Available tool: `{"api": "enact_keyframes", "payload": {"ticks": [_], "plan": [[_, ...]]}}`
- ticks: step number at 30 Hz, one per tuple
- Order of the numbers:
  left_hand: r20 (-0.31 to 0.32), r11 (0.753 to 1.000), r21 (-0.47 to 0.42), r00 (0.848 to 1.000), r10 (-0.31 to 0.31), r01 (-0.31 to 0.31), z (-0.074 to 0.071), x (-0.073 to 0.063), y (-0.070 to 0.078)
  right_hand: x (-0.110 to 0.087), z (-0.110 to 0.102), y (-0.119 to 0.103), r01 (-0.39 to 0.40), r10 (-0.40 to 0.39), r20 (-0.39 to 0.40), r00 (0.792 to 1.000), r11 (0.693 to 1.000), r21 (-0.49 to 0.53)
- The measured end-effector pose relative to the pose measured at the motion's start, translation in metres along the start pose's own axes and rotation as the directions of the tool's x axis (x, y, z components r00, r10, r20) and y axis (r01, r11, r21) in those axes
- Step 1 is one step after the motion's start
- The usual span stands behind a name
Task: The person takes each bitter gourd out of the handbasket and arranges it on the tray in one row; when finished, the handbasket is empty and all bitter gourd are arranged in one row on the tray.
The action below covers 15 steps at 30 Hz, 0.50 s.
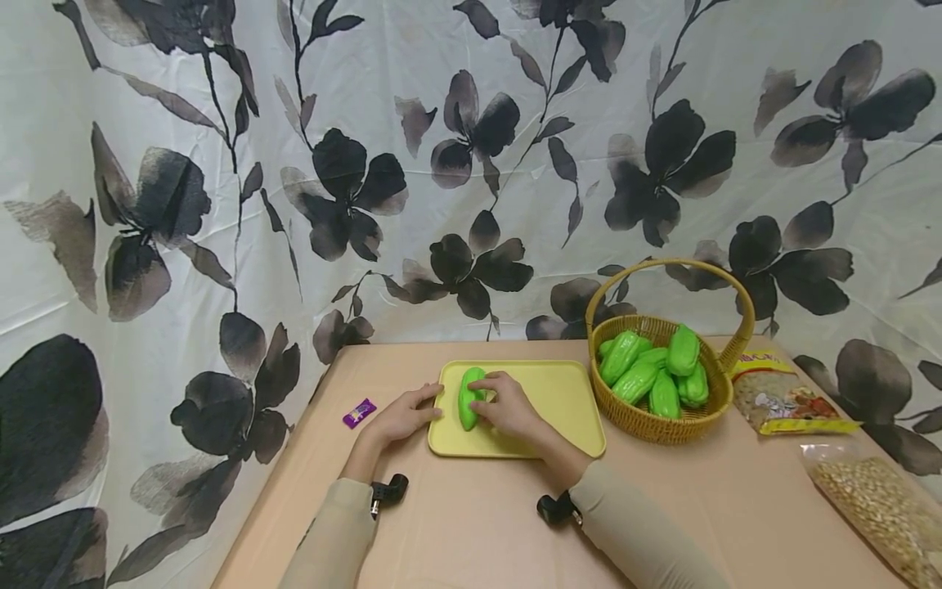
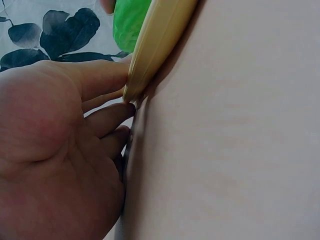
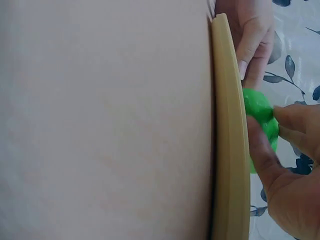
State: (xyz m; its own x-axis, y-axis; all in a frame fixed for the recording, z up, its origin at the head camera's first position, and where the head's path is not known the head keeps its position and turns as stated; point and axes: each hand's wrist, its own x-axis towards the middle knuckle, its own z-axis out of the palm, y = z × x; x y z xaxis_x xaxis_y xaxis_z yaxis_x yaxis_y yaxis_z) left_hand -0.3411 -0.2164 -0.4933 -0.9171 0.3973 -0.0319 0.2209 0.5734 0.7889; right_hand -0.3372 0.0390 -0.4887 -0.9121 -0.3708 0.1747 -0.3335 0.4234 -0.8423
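— So, pinching what with the right hand [image 1: 511, 406]?

— Gripping a glossy, bright-green, elongated vegetable [image 1: 468, 409] between thumb and fingers, lengthwise over the left part of a pale-yellow rectangular tray [image 1: 559, 409].

— And with the left hand [image 1: 401, 415]?

— Touching the tray's left rim with thumb and fingertips, parted and loosely bent, just beside a small shiny purple packet [image 1: 359, 413].

— And to the right of the tray?

— See more green vegetables [image 1: 636, 380] in a round golden-brown wicker basket [image 1: 658, 429].
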Motion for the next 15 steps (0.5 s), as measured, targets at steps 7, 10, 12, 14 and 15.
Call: {"api": "enact_keyframes", "payload": {"ticks": [7,10,12,14,15], "plan": [[-0.004,1.0,-0.001,1.0,-0.01,0.01,0.0,0.0003,0.0004,0.001,-0.0003,-0.0059,0.022,-0.023,-0.003,1.0,0.997,-0.072],[-0.005,1.0,-0.007,1.0,-0.01,0.01,0.0,0.0001,0.0009,0.0013,0.0004,-0.0058,0.027,-0.028,-0.011,1.0,0.991,-0.132],[-0.006,1.0,-0.011,1.0,-0.008,0.008,0.0002,-0.0002,0.0008,0.0016,0.0011,-0.0052,0.03,-0.033,-0.016,0.999,0.988,-0.153],[-0.008,1.0,-0.012,1.0,-0.01,0.01,0.0004,-0.0006,0.0004,0.0015,0.0015,-0.0051,0.04,-0.041,-0.009,0.999,0.989,-0.14],[-0.007,1.0,-0.013,1.0,-0.012,0.012,0.0005,-0.0007,0.0001,0.0014,0.0016,-0.0053,0.045,-0.046,-0.005,0.999,0.991,-0.13]]}}
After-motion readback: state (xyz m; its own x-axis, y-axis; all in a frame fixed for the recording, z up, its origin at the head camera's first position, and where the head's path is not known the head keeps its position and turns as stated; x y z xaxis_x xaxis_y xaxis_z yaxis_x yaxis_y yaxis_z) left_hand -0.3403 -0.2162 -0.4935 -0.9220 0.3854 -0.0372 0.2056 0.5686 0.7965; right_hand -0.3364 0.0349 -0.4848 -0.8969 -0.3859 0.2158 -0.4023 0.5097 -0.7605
